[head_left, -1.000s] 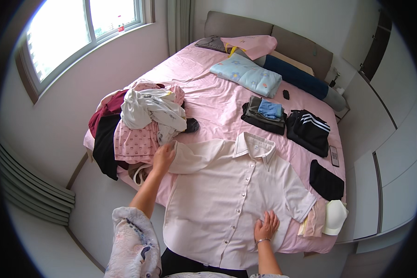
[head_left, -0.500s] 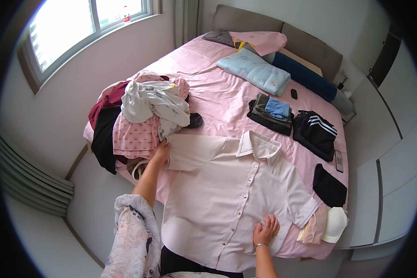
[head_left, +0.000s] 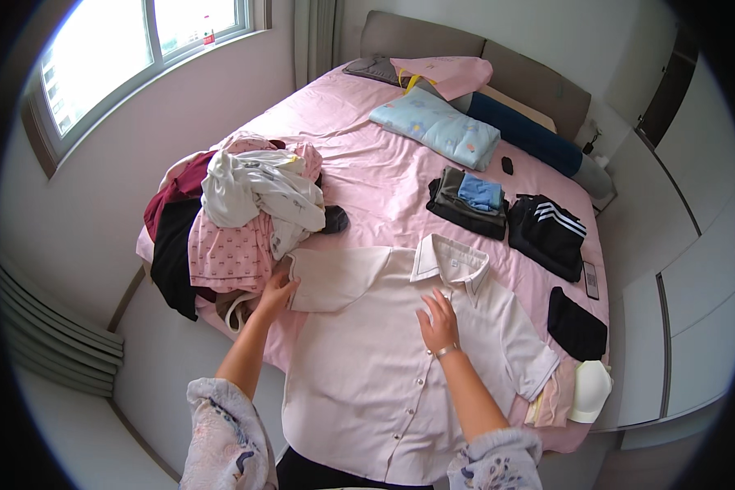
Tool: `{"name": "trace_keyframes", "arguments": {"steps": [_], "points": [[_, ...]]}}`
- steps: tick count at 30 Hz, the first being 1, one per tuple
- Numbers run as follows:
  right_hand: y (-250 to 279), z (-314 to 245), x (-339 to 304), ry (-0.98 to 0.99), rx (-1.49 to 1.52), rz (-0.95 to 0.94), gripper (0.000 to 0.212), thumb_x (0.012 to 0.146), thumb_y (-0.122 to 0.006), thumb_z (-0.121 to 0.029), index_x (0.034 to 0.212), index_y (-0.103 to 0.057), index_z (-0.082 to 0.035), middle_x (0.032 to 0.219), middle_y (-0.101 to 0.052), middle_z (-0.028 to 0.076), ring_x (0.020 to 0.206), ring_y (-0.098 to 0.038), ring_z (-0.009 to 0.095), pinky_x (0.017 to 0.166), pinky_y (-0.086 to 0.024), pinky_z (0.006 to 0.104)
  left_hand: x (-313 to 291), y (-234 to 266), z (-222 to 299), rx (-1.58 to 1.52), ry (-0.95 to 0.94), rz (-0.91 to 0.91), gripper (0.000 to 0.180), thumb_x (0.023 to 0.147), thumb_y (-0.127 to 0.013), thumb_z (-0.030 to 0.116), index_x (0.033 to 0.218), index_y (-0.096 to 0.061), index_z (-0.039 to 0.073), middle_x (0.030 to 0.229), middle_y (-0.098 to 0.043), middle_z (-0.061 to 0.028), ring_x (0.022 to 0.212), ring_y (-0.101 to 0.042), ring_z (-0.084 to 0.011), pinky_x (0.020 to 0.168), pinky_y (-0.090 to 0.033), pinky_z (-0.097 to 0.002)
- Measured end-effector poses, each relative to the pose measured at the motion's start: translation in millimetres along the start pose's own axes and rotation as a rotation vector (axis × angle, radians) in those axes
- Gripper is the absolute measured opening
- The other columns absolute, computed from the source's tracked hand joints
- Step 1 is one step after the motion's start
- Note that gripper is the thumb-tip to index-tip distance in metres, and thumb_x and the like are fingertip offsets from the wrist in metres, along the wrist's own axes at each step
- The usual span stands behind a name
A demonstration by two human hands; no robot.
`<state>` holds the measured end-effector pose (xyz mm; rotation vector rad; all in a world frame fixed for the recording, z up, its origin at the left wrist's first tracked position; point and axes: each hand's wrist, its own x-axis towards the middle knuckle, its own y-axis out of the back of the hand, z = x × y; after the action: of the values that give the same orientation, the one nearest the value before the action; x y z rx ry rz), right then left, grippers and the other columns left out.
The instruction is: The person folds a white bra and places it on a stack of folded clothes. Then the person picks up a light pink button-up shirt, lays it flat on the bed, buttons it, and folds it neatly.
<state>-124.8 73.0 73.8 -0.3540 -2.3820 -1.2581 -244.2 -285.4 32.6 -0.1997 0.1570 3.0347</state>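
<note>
A pale cream short-sleeved shirt (head_left: 351,359) lies spread front up, collar away from me, over the near end of the bed. It has a line of buttons down the middle. My left hand (head_left: 278,290) is at the hem of the left-side sleeve, thumb and fingers apart, touching the cloth edge. Over the upper button line, just below the collar, hovers my right hand (head_left: 439,325), its fingers spread and holding nothing. Whether its fingertips touch the shirt is hard to make out.
A heap of loose clothes (head_left: 257,192) sits on the bed's left side. Folded clothes (head_left: 469,200), black striped clothing (head_left: 547,233), a phone (head_left: 590,279), a black folded piece (head_left: 577,324) and a pale bra cup (head_left: 590,392) line the right. A blue quilt (head_left: 437,129) lies farther back.
My right hand has lifted from the lower right of the shirt and moved up and left toward the collar. My left hand stays by the sleeve hem, its fingers more apart.
</note>
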Motion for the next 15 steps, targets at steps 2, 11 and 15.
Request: {"name": "trace_keyframes", "arguments": {"steps": [2,11,15], "points": [[-25.5,3.5,47.3,-0.049,0.071,-0.034,0.026,0.081,-0.056,-0.014,0.105,-0.057,-0.002,0.114,-0.053,0.018,0.108,-0.049,0.033,0.091,-0.039,0.0383,11.8,0.7,-2.4,0.015,0.017,-0.028,0.043,0.079,-0.065,0.027,0.109,-0.054,-0.001,0.078,-0.059,-0.0035,0.066,-0.051,-0.0087,0.054,-0.04,-0.0228],[-139.9,70.5,134.9,-0.123,-0.063,-0.23,0.026,0.081,-0.053,-0.017,0.105,-0.056,-0.007,0.117,-0.052,0.012,0.115,-0.042,0.027,0.101,-0.03,0.039,71.2,-7.7,-19.6,0.194,-0.084,0.046,0.032,0.081,-0.06,0.026,0.094,-0.06,-0.004,0.089,-0.063,-0.0078,0.074,-0.057,-0.015,0.067,-0.046,-0.0296],[-131.2,52.5,136.6,-0.021,-0.256,-0.36,0.022,0.078,-0.057,-0.02,0.095,-0.058,-0.007,0.116,-0.052,0.012,0.114,-0.044,0.026,0.099,-0.031,0.0387,72.8,-0.4,-11.4,0.024,0.293,0.156,0.032,0.085,-0.054,0.031,0.095,-0.061,0.001,0.089,-0.063,-0.0059,0.076,-0.056,-0.012,0.068,-0.045,-0.0262]]}}
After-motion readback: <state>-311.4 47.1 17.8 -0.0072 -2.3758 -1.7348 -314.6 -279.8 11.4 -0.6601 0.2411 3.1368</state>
